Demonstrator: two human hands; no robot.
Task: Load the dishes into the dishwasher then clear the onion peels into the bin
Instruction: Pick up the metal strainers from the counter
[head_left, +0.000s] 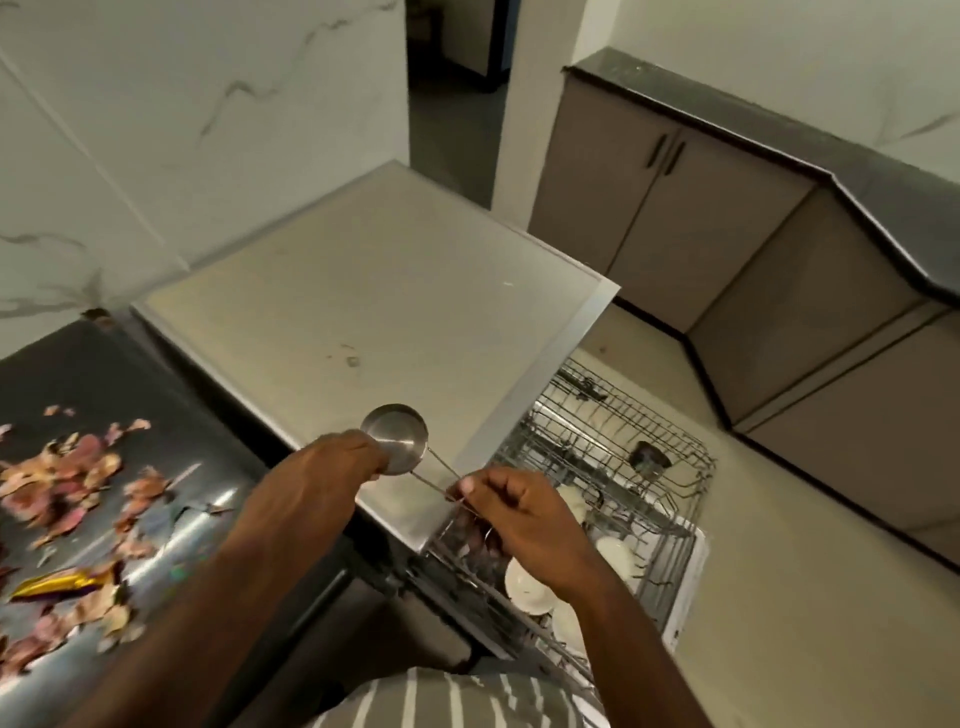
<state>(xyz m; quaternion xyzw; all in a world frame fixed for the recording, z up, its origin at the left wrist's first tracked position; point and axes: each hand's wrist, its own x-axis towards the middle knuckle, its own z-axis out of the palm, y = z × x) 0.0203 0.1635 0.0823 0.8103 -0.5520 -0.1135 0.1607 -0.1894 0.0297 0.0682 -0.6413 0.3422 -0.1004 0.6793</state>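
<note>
My left hand (337, 467) grips a small steel cup (397, 434) above the front edge of the dishwasher's top (363, 291). My right hand (514, 514) pinches thin steel utensils (441, 475) whose tips reach toward the cup. The pulled-out wire rack (670, 499) lies below and to the right, holding white plates (530, 584) and a dark cup (647, 457). Onion peels (67, 473) are strewn over the dark counter (156, 374) at the left.
A shiny gold and purple wrapper (62, 582) lies among the peels. Grey cabinets (670, 218) under a dark worktop (852, 192) run along the right wall. A doorway (452, 78) opens at the back. Beige floor (805, 597) spreads right of the rack.
</note>
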